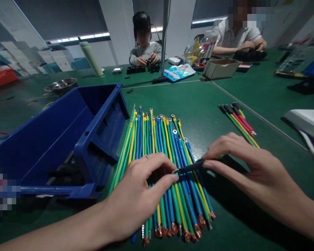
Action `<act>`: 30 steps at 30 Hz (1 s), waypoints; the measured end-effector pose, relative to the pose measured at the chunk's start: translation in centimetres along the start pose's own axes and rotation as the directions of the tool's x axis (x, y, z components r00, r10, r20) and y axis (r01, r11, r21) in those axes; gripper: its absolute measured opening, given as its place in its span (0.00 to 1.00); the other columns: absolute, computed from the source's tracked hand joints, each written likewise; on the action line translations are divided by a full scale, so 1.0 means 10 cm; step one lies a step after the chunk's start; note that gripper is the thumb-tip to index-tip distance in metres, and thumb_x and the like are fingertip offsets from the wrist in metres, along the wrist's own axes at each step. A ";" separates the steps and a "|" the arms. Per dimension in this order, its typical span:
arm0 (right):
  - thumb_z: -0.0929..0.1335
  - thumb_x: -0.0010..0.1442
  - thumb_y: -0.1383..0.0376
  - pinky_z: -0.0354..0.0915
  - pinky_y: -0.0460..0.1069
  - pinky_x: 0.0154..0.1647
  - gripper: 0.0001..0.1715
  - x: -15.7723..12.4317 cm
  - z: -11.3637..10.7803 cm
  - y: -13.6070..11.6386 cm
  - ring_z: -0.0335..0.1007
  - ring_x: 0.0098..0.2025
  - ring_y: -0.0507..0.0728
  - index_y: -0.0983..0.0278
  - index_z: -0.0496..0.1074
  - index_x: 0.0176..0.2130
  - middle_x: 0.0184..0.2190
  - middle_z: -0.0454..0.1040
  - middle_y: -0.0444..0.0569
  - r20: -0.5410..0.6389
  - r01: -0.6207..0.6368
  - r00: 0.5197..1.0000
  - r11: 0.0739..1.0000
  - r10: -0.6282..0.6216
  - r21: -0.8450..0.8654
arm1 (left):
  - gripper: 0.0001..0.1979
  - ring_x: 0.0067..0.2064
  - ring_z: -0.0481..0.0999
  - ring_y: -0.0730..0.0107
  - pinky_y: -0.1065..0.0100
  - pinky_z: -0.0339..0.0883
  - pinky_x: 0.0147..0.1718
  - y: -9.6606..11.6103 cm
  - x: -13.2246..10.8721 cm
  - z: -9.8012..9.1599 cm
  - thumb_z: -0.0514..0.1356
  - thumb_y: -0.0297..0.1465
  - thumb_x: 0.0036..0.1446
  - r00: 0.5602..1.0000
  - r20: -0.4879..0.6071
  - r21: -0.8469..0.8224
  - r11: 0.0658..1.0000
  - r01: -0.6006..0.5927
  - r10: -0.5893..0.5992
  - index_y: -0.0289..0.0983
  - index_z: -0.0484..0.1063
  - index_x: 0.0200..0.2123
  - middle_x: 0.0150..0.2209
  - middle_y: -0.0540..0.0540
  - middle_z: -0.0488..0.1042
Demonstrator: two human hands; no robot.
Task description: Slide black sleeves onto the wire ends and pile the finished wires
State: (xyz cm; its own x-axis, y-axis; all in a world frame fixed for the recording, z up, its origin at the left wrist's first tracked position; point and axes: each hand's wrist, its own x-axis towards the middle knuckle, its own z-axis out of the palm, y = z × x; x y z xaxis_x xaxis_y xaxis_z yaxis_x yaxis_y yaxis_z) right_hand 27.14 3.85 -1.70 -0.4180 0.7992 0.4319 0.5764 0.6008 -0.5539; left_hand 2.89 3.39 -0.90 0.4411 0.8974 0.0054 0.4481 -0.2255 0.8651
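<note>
Between my two hands stretches a black-sleeved wire (189,167) with a metal terminal at its left end. My left hand (146,190) pinches that terminal between thumb and forefinger, over the row of cables. My right hand (248,167) has its thumb and fingertips closed on the sleeve's other end; what runs on under the palm is mostly hidden. Below lie many blue and green-yellow cables (184,195) side by side, with ring lugs at the far ends and bare copper strands at the near ends. My left hand and forearm cover part of them.
A blue bin (94,139) with dark pieces inside stands left of the cables. Several black-sleeved wires (239,120) lie at right, near a white object (307,122). Across the green table (199,99) are a cardboard box (221,68), a pole (164,42) and two people working.
</note>
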 end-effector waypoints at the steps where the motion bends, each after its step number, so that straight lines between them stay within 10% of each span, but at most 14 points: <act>1: 0.69 0.64 0.60 0.60 0.51 0.35 0.03 0.00 0.00 0.00 0.67 0.35 0.54 0.57 0.70 0.37 0.31 0.73 0.41 -0.005 -0.007 1.000 1.000 0.007 0.007 | 0.05 0.31 0.69 0.74 0.70 0.59 0.32 0.00 0.00 0.00 0.60 0.30 0.64 1.000 -0.002 0.000 1.000 0.003 -0.003 0.39 0.72 0.33 0.29 0.56 0.71; 18: 0.60 0.69 0.57 0.59 0.51 0.32 0.16 0.00 0.00 -0.06 0.65 0.31 0.55 0.59 0.73 0.37 0.30 0.72 0.45 0.067 -0.161 0.984 0.984 0.167 -0.082 | 0.11 0.38 0.72 0.68 0.66 0.60 0.40 0.04 0.00 -0.05 0.53 0.34 0.67 0.990 0.107 -0.006 0.996 0.092 -0.090 0.39 0.70 0.33 0.32 0.53 0.74; 30: 0.59 0.71 0.58 0.51 0.51 0.32 0.20 -0.03 -0.03 -0.14 0.57 0.27 0.53 0.61 0.64 0.28 0.23 0.65 0.41 0.224 -0.027 0.972 0.978 0.075 -0.208 | 0.13 0.33 0.67 0.69 0.68 0.56 0.33 0.03 0.01 -0.07 0.52 0.33 0.64 0.991 0.113 0.005 0.997 0.074 -0.074 0.38 0.67 0.27 0.26 0.53 0.67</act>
State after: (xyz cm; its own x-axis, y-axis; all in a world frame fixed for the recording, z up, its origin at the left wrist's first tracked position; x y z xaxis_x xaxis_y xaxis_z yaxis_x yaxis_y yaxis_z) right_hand 26.69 2.75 -0.87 -0.5202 0.8255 0.2190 0.7209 0.5620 -0.4056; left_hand 2.52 3.64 -0.28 0.4923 0.8628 -0.1152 0.4831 -0.1607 0.8607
